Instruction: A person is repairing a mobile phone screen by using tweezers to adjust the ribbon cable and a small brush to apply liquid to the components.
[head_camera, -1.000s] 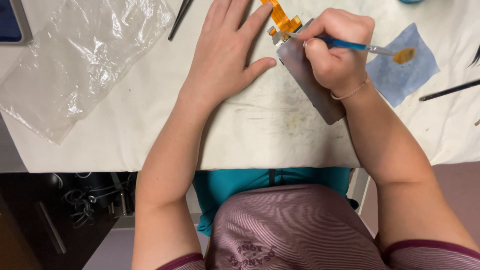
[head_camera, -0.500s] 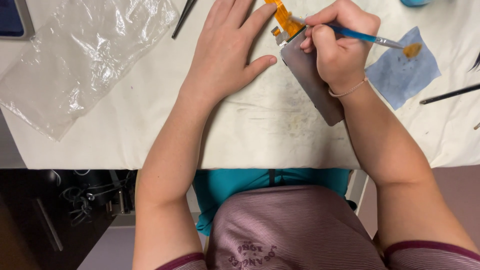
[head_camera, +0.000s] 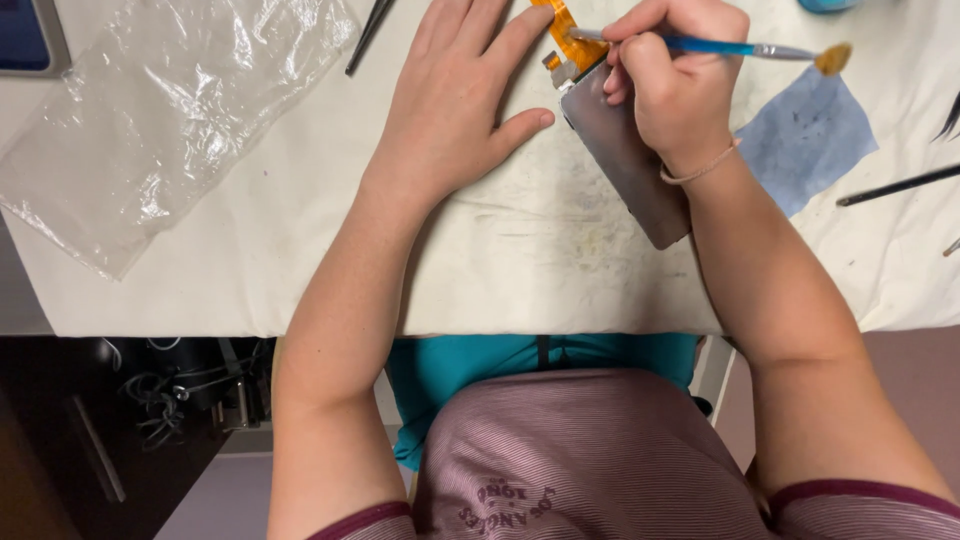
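Grey panel (head_camera: 628, 160): lay flat on the desk (head_camera: 520, 260), orange ribbon (head_camera: 570, 35) at its top end. Judged thin, stiff, light, fragile; best held by its edges. Left hand (head_camera: 455, 110) lay open, pressing beside it. Right hand (head_camera: 675, 85) pinched a brush (head_camera: 740, 48).

A repair workbench: stained white mat (head_camera: 560, 260), tweezers (head_camera: 368, 35), loose cables (head_camera: 170, 385).

A stained white table (head_camera: 560, 250) bears a plastic bag (head_camera: 170, 120), blue cloth (head_camera: 810, 140) and grey panel (head_camera: 630, 165).
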